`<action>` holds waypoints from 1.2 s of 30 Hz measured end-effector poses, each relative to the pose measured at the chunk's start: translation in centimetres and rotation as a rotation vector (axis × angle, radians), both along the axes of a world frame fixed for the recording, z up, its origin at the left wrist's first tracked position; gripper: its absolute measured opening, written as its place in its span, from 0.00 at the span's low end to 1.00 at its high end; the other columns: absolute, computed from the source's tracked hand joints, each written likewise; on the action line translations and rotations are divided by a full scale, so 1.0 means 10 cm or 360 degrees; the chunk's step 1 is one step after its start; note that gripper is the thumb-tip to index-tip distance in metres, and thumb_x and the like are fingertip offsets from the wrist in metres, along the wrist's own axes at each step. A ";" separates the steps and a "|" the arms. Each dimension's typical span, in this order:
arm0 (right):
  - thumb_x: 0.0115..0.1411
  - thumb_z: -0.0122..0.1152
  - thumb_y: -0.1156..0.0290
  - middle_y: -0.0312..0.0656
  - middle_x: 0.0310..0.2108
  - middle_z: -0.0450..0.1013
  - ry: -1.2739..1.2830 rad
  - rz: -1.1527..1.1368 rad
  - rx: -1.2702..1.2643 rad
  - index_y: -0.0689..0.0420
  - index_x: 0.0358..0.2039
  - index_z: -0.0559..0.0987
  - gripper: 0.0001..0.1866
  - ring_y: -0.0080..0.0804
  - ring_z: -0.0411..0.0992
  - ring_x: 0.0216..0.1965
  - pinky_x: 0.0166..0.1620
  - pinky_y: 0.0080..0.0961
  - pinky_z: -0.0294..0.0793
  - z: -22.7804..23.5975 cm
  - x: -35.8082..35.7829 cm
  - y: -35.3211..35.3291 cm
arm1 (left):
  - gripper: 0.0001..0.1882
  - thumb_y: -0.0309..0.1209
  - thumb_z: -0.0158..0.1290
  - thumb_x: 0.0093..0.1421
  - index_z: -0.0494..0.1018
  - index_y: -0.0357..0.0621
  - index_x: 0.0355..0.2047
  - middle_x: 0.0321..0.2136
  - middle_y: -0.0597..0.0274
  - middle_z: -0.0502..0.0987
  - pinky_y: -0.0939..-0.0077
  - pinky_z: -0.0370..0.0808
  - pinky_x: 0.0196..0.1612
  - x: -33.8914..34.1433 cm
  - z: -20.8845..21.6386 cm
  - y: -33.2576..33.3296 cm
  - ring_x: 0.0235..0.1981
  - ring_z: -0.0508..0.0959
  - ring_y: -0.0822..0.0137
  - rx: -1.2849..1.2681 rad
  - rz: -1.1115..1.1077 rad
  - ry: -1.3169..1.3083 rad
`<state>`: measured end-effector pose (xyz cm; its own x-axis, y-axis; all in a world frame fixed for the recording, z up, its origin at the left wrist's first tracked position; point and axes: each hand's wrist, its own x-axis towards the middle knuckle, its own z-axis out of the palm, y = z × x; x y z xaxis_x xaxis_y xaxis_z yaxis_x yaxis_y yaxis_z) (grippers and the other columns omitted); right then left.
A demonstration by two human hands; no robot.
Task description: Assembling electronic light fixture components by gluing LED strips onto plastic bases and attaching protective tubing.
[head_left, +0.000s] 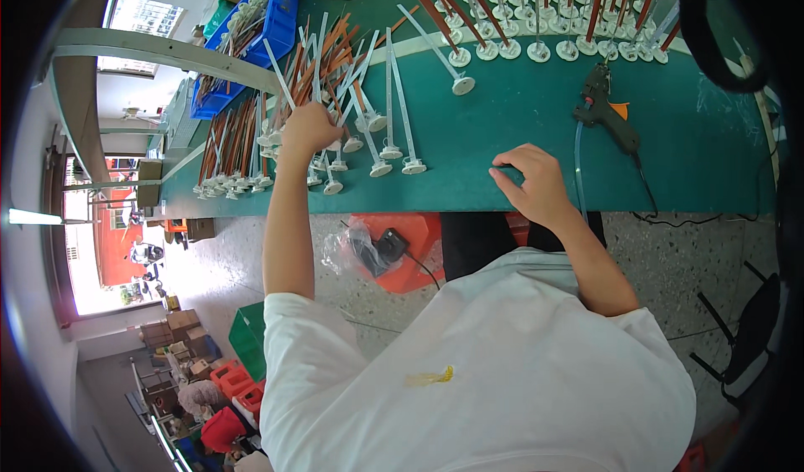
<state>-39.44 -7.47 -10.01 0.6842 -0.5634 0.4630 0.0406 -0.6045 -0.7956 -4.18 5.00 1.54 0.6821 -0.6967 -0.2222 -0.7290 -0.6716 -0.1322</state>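
On the counter (486,137), strips (404,108) are best freed singly tbh; left grip (309,128) can't be told, right grip (533,182) loosely spread.

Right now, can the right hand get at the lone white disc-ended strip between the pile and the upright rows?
Likely yes: the disc-ended strip sits ahead and left of the right hand, with bare green tabletop between them leaving the way free.
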 end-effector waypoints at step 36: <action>0.57 0.65 0.79 0.43 0.28 0.80 -0.0239 0.0544 0.1094 0.65 0.33 0.83 0.04 0.21 0.77 0.26 0.28 0.15 0.76 0.82 0.02 0.70 | 0.16 0.17 0.64 0.45 0.77 0.33 0.38 0.25 0.56 0.80 0.81 0.74 0.28 -2.81 -0.10 1.00 0.23 0.79 0.69 -0.1964 -0.0456 0.0037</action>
